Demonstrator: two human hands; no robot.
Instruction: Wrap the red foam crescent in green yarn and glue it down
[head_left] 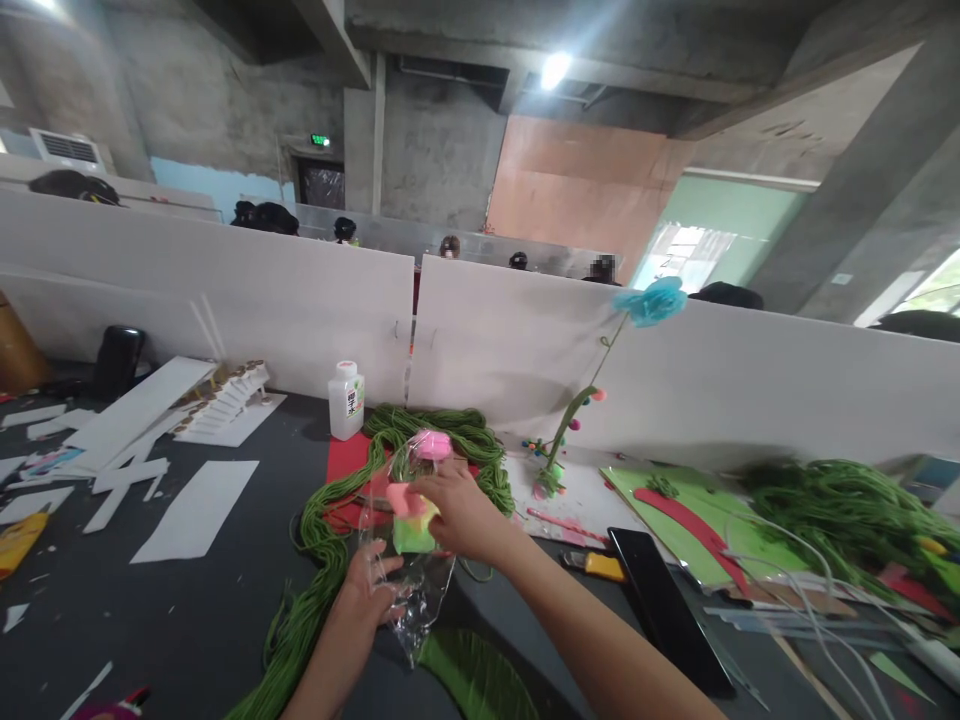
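Note:
A clear plastic bag (pixel 424 605) stands over the dark table, with soft pink and yellow-green lumps (pixel 412 533) that look like modelling clay inside or at its mouth. My left hand (pixel 366 590) supports the bag from the lower left, its fingers curled against the film. From the right, my right hand (pixel 459 508) reaches over the bag, fingers closed at a salmon-pink lump (pixel 403 498). Just beyond those fingers is a brighter pink lump (pixel 433 445). Green yarn (pixel 330 560) loops around the bag, and a large green leaf (pixel 480 675) lies below it.
A white bottle (pixel 346 402) stands behind the yarn. White board scraps (pixel 196 510) are spread at left. On the right are a blue paper flower (pixel 652 302) on a stem, a yellow cutter (pixel 604 567), a black phone (pixel 667 610) and white cables. White partitions (pixel 510 330) border the table.

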